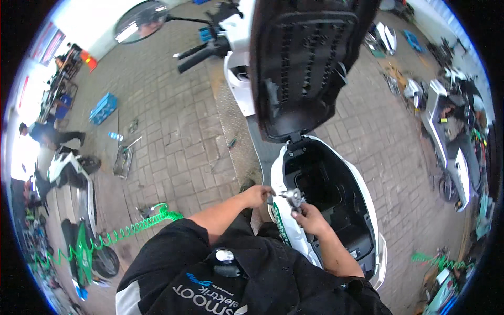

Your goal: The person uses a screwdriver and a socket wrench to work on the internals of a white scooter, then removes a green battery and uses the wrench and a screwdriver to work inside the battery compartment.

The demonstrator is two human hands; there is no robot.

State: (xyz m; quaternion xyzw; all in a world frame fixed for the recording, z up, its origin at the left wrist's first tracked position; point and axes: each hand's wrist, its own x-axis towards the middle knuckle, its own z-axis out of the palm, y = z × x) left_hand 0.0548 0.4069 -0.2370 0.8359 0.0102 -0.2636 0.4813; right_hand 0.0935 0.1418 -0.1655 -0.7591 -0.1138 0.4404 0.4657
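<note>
A white scooter (281, 210) stands in front of me with its dark seat (304, 68) tipped up on its hinge. The black storage bin (320, 178) under the seat lies exposed. In my right hand (313, 220), above the bin's near-left rim, is a silver tool with a rounded head (292, 196); its exact kind is unclear. My left hand (256, 196) is beside the scooter's left side panel, close to the tool's tip. Its fingers are pinched together, and anything between them is too small to make out.
A green coiled hose (131, 228) stretches across the left. Beyond it are a parts tray (123, 161), a blue crate (103, 108) and a parked scooter (84, 247). Another person (52, 135) bends over at far left. More scooters (446, 142) and loose panels lie right.
</note>
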